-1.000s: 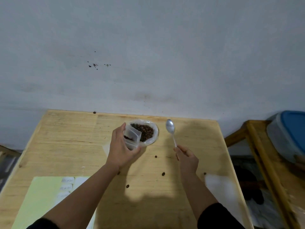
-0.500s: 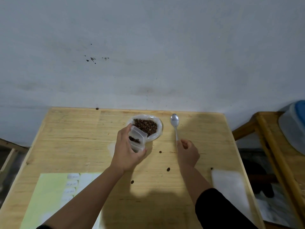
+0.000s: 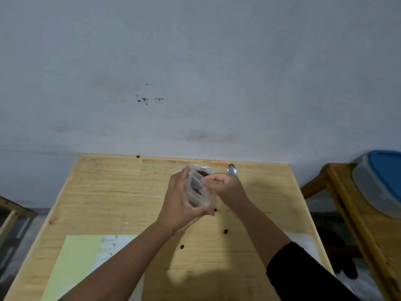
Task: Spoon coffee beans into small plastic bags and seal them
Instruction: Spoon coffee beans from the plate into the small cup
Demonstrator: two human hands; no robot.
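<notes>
1. Pale grey wall [image 3: 195, 61], marked with a few dark specks, rises behind the wooden table [image 3: 108, 192] where I work.
2. My left hand [image 3: 180, 203] is curled round a small clear plastic bag [image 3: 198, 192], thumb and fingers gripping its sides and holding it up above the tabletop.
3. A few coffee beans [image 3: 197, 190] show dark inside the bag.
4. My right hand [image 3: 225, 187] is bunched at the bag's right edge, fingertips pinching the plastic near its top.
5. Behind my hands sits the bowl of beans [image 3: 204, 172], mostly hidden by the bag.
6. The spoon [image 3: 231, 169] lies on the table just beyond my right hand, only its bowl showing.
7. Stray beans [image 3: 225, 231] lie scattered on the wood nearer to me.
8. A pale green sheet [image 3: 76, 263] with white labels lies at the near left.
9. To the right, a container with a blue lid [image 3: 386, 177] rests on a separate wooden stand [image 3: 338, 205].
</notes>
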